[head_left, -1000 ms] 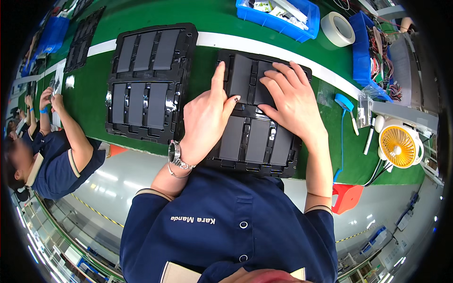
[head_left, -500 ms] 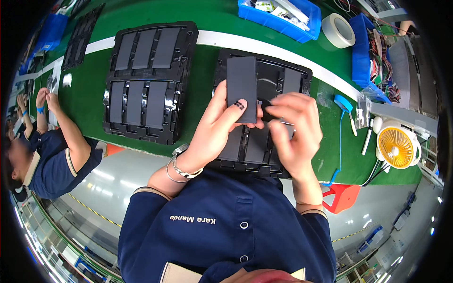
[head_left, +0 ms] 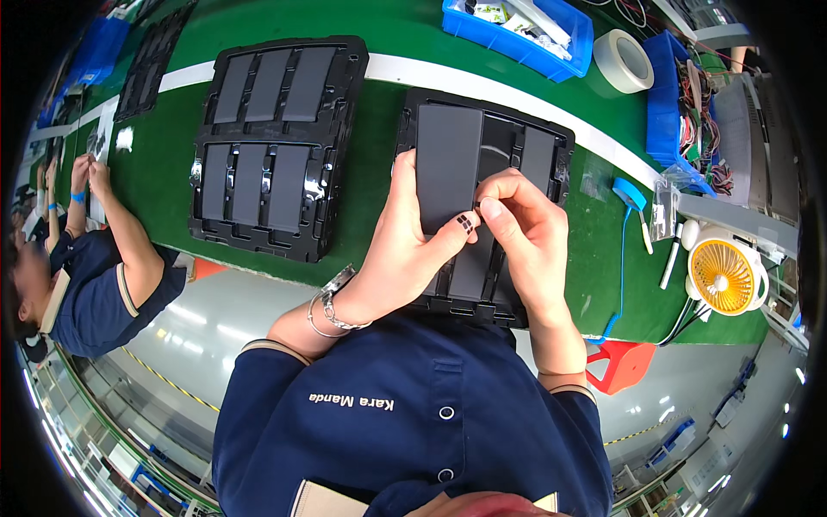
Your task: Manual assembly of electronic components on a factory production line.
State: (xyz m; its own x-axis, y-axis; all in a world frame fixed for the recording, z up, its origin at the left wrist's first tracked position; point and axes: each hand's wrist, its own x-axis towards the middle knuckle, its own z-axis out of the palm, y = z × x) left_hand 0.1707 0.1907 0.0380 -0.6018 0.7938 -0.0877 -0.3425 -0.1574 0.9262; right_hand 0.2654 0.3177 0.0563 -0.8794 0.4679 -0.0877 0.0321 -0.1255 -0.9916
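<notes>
My left hand (head_left: 405,246) grips a flat dark-grey rectangular block (head_left: 450,164) by its left side and lower end, broad face up. Small black square pads (head_left: 465,223) sit on the left thumb. At the block's lower right corner, thumb and forefinger of my right hand (head_left: 530,228) are pinched together. A tiny dark bit shows at their tips; its kind is too small to tell. Beneath both hands lies a black moulded tray (head_left: 562,164) with similar grey blocks (head_left: 536,151) in its slots. The hands and the held block hide part of it.
A second black tray (head_left: 332,164) full of grey blocks lies to the left. Rightward are a blue brush (head_left: 629,194), a yellow-and-white fan (head_left: 722,274) and a tape roll (head_left: 622,60). Blue bins (head_left: 517,43) stand behind. A co-worker (head_left: 112,284) works at far left.
My right hand has closed from loosely spread fingers into a pinch at the block's lower right corner. The left thumb has shifted down and right toward it, and the block's face shows wider.
</notes>
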